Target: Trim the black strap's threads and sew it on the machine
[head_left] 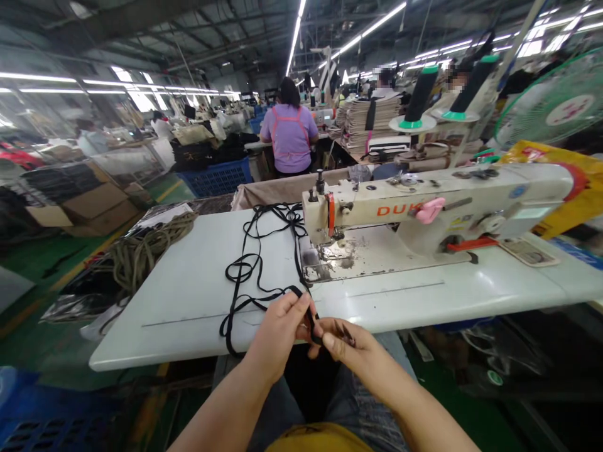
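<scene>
Black strap [296, 290] loops across the table [188, 282], its near stretch pinched by fingers [335, 346] of left hand [277, 333] and right hand [351, 345].

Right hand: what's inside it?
The right hand pinches the black strap. Dark pointed blades, apparently of thread snips, show above its thumb. The rest of the snips is covered by the hand, as is the pinched bit of strap.

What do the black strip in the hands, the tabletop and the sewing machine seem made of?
Black strip: probably fabric tape, matte, since it bends into soft loops. Tabletop: perhaps laminate, smooth and glossy, with light reflections. Sewing machine: likely painted metal, cream, its bed scuffed and stained.
</scene>
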Available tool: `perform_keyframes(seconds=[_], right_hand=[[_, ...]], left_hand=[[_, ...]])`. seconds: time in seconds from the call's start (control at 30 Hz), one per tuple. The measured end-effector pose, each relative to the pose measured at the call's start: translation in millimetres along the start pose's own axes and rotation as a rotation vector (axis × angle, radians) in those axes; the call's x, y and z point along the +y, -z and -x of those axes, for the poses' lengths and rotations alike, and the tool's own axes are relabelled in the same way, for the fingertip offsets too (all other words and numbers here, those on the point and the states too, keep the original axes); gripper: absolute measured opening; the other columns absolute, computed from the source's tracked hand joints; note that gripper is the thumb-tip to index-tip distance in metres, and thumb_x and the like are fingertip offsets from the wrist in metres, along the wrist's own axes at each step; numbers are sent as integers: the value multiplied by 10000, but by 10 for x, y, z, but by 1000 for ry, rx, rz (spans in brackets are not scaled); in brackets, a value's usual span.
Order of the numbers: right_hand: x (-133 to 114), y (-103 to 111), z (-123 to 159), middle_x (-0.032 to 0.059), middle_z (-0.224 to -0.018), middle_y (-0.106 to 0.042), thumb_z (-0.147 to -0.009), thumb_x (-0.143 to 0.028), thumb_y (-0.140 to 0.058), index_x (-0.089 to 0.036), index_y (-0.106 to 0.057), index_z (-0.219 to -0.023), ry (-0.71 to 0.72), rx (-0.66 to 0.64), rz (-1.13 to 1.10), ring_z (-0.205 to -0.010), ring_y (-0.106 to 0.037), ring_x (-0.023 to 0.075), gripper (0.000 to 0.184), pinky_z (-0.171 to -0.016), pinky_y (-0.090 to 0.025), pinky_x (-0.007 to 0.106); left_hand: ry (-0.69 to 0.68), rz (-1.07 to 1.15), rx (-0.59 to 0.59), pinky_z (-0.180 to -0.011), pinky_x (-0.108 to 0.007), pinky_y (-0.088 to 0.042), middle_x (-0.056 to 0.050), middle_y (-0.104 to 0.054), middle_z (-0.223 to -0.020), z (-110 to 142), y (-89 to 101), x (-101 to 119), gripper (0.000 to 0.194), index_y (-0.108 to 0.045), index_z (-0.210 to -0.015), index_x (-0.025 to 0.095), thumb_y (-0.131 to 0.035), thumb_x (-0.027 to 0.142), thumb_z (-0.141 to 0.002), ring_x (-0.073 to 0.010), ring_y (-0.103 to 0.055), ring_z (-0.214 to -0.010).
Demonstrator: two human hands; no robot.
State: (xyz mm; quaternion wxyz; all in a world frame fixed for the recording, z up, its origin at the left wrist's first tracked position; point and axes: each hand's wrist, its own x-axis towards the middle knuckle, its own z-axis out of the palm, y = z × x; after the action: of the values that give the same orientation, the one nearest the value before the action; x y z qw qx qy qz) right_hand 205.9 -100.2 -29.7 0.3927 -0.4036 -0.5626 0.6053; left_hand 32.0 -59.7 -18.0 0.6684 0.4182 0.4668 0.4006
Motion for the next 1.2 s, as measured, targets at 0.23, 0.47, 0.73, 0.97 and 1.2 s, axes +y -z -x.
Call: perform_keyframes(seconds=[0.23,0.47,0.73,0.97,1.2], right_hand=[[272,52,-53,36,-735,-685,-820,-678,-743,-184,-781,-792,-122,73,-13,-717,-594,184,496,-718,-462,306],[384,29,74,-6,-612,-548,-864,-611,-696,-184,-690,-679,-78,302,174,-596,-501,155,465,-589,-391,278],[336,-23,213,58,-805,-676,-1029,-249,-559,-226,-754,-924,362,338,887,-764,-617,202,223,-704,-476,307],[256,-173,152,75,-993,-711,-1013,-193,-542,-238,-687,-1069,394,291,846,-870,-685,203,162,-739,-541,289],[144,-261,24,-15,-821,-633,-935,-165,-581,-245,-577,-1048,334,518,639,-667,-636,143,138,-626,-524,232]], left_hand=[[-109,-183,181,-480,-239,-503,-44,-681,-646,-78,181,-70,501,-710,-781,156,-696,653,-841,-149,-629,-493],[-146,-172,241,-462,-212,-395,-38,-660,-603,-194,118,-271,480,-716,-769,152,-666,619,-869,-110,-542,-459],[-85,160,117,-484,-175,-258,39,-502,-556,-222,112,-210,450,-732,-853,120,-832,553,-784,-47,-383,-494],[-102,373,96,-535,-183,-360,-5,-600,-779,-171,44,-277,438,-639,-765,146,-832,537,-814,-60,-474,-597],[-139,432,29,-589,-184,-388,9,-565,-802,-132,25,-282,448,-590,-751,157,-824,530,-835,-58,-460,-624]])
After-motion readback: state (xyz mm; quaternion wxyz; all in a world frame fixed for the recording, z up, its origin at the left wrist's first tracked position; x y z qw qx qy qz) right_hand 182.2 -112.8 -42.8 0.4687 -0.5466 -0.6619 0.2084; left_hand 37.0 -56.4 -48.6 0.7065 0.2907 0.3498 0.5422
